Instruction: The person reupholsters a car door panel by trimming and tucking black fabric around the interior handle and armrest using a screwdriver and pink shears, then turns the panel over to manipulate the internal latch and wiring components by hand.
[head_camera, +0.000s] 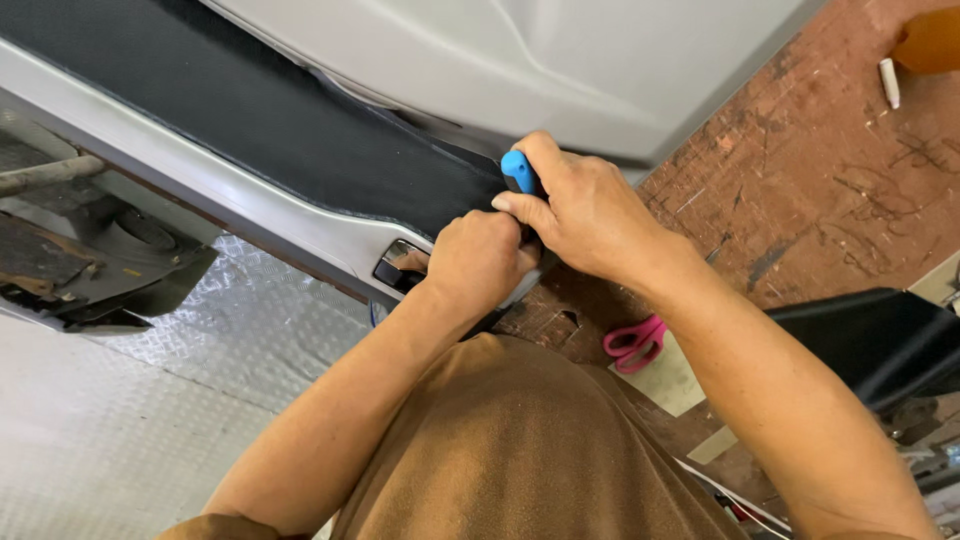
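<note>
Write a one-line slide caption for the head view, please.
Right hand grips a blue-handled tool against black fabric on a grey car door panel; left hand presses beside it.

no packages, no labels, no signs, no screens in view

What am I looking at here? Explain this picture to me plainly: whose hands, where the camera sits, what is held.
The one picture comes from a camera on a person's head, looking down at their own bare hands. The right hand grips a blue-handled tool against a grey car door panel with a black fabric insert. The left hand is a closed fist pressed on the panel's edge beside the chrome door handle. The panel lies on a scratched brown workbench. Pink scissors lie nearby.
</note>
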